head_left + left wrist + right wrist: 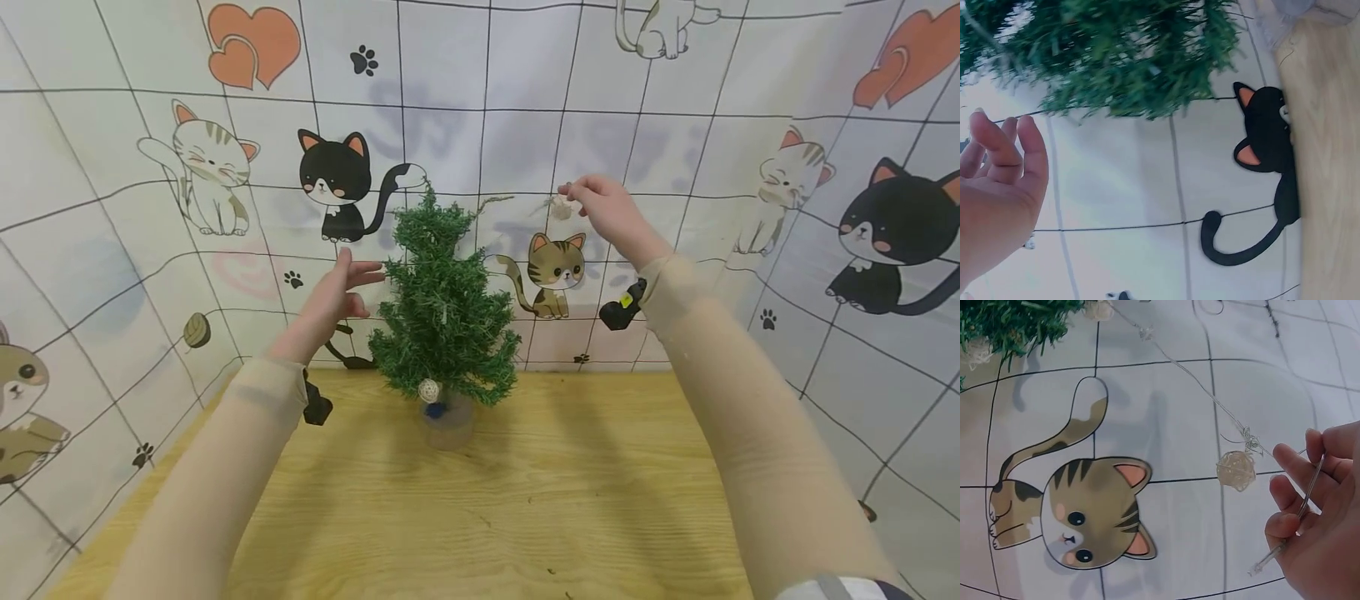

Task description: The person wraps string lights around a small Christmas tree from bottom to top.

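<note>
A small green artificial Christmas tree stands upright on the table against the back wall. To its right, my right hand is raised, pinching a thin wire string between thumb and fingers. The string stretches from the tree's branches to this hand, and a pale wicker ball hangs from it just short of the fingertips. Part of the wire loops across the fingers and ends below them. At the tree's left side, my left hand holds nothing, its fingers loosely bent beside the branches. Another wicker ball hangs low at the tree's front.
The tree's round base rests on the wooden table, with a small dark blue thing by it. A white cloth printed with cats and grid lines covers the back and both sides. Small dark bits lie on the tabletop.
</note>
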The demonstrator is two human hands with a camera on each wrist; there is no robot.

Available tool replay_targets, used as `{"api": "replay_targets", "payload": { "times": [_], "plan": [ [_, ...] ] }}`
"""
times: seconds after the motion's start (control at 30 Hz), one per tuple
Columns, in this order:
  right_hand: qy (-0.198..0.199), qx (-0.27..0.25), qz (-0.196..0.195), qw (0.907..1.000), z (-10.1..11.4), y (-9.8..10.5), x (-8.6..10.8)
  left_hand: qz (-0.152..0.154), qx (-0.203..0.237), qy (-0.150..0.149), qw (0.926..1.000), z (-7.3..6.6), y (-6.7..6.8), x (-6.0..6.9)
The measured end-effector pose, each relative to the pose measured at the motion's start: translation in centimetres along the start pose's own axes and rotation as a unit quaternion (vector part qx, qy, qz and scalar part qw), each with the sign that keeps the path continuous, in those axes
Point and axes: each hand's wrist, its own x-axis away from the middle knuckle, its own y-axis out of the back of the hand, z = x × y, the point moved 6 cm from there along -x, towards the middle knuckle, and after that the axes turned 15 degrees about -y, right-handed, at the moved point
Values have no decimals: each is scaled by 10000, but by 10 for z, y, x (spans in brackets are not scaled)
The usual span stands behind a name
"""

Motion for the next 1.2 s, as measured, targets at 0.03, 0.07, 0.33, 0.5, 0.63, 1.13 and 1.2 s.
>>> {"api": "replay_targets", "payload": {
  "times": [0.03,0.07,0.33,0.5,0.63,1.13,1.2],
  "plan": [
    [49,-24,-13,10000,3,2,3,-29,-83,-44,10000,-3,2,0],
    [85,-44,-13,10000,5,4,7,-59,-164,-90,9998,-7,4,0],
    [288,-98,164,9994,25,6,33,-309,-371,-403,9980,-31,11,6],
    [540,-219,372,9976,37,2,50,-637,-641,-827,9925,-53,9,8],
    [765,-309,505,9953,45,-2,63,-840,-772,-1352,9842,-74,2,8],
    [1717,171,981,9801,78,-23,103,-505,-1419,-2737,9499,-133,-43,21],
    [1795,244,1033,9780,80,-27,108,-386,-1500,-2891,9447,-136,-49,21]
  ]
}}
